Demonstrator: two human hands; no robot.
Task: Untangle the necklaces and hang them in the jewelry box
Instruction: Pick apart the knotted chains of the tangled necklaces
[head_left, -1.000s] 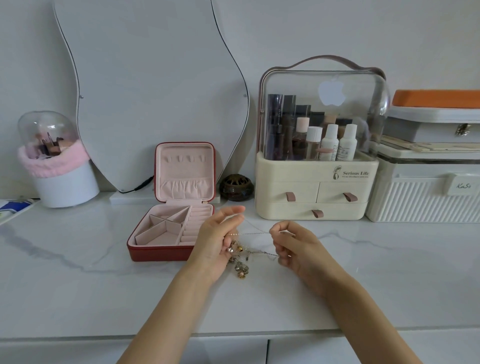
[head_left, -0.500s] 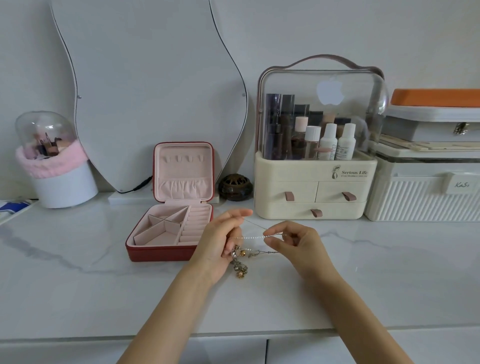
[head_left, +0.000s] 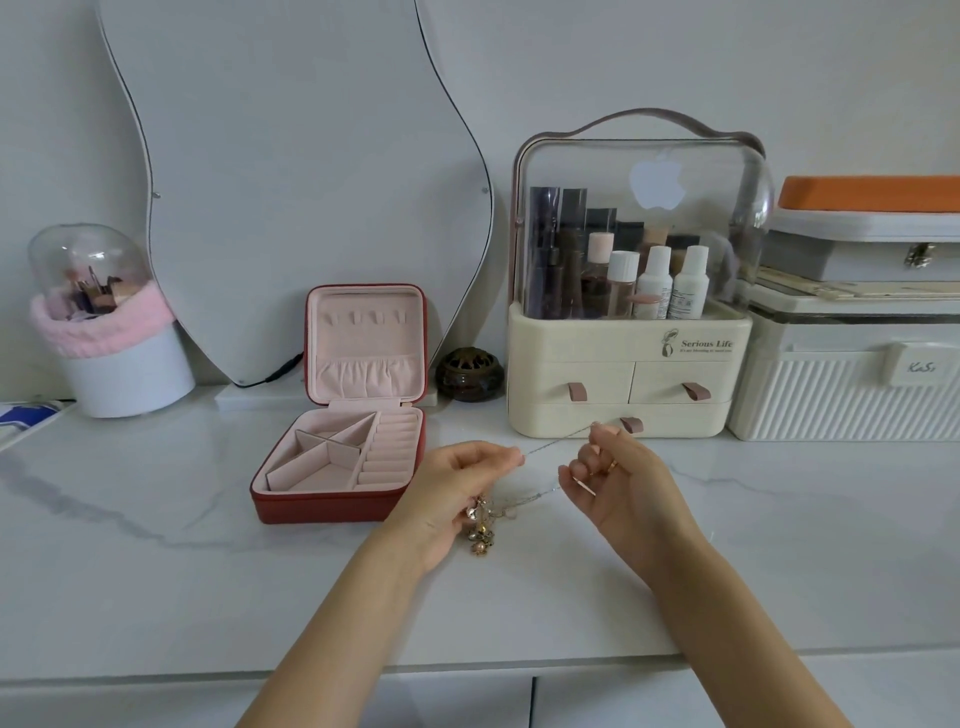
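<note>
step: untangling | left hand (head_left: 457, 486) grip pinches necklace knot (head_left: 480, 522) | right hand (head_left: 618, 478) grip pinches thin chain (head_left: 556, 443), taut between grips | draw gently, no yanking.

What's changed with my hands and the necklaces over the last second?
The right hand has lifted its pinch up and to the right, drawing one thin chain out taut from the left hand. The left hand still grips the tangled necklaces, pendants hanging below. The jewelry box stays open and empty.
</note>
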